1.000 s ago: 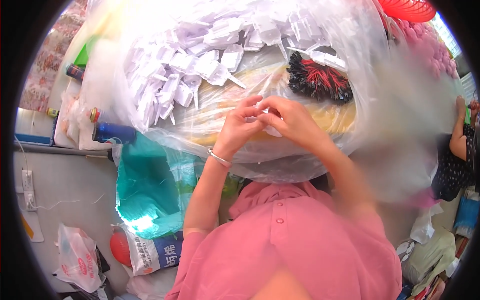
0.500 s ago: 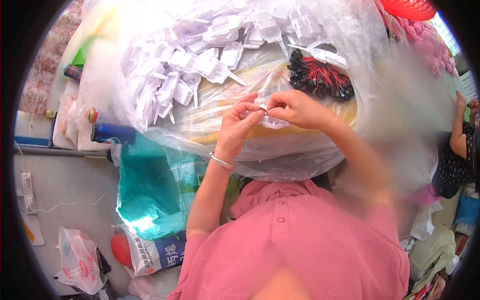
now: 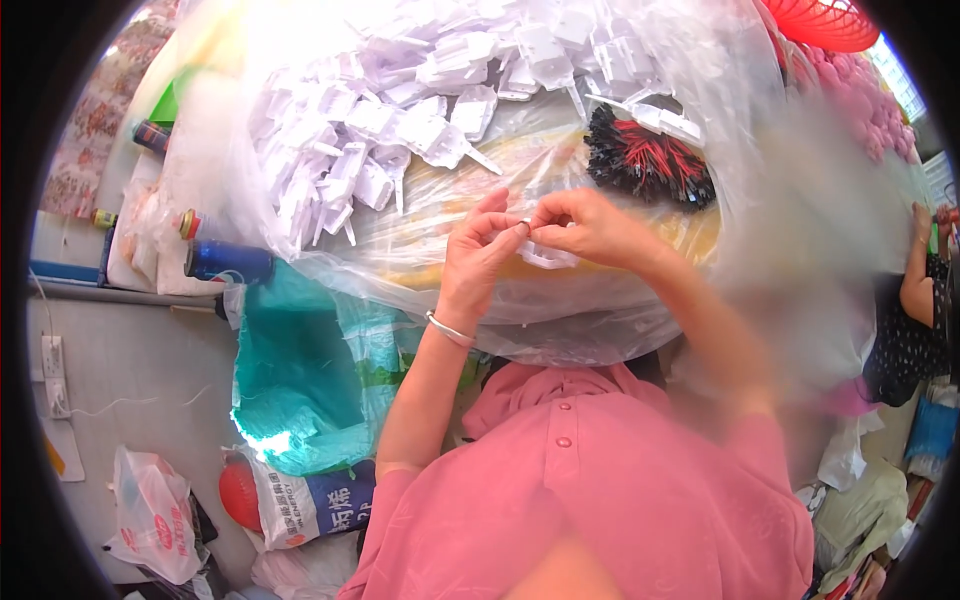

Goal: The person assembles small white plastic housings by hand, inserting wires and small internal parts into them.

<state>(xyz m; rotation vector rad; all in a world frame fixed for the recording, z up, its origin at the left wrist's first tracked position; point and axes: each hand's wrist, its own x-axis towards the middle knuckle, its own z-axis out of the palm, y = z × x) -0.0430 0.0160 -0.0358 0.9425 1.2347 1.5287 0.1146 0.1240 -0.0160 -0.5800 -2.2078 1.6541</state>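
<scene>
Two pinches meet at a small dark piece, a white plastic part just below

The left hand (image 3: 480, 250) has thumb and forefinger drawn together with hardly a gap, their tips on a small dark piece (image 3: 524, 224) too tiny to make out in full. The right hand (image 3: 585, 228) comes in from the other side, its thumb and forefinger also closed at that same piece, the other fingers curled inward. The white plastic part (image 3: 547, 257) sits right under the right hand's curled fingers, partly covered by them; which fingers bear its weight cannot be told.

Beneath the hands spreads a clear plastic sheet (image 3: 590, 330), thin, glossy and crinkled, with a yellowish, streaky layer showing through it. Beyond the fingertips, toward the left, lies a pile of white plastic pieces (image 3: 375, 120): smooth, stiff, angular plates, many with a narrow stem, heaped at all angles. Near the right hand, on its far side, rests a bristly bundle (image 3: 655, 160) of thin strands, red at the centre and black around the fringe, with a couple of pale pieces against its far edge.

A smooth, silvery bangle (image 3: 451, 329) rings the left wrist. Left of that forearm hangs a teal bag (image 3: 290, 360), creased and shiny, its mouth gaping, just below a rounded blue can (image 3: 230, 262) lying on its side
</scene>
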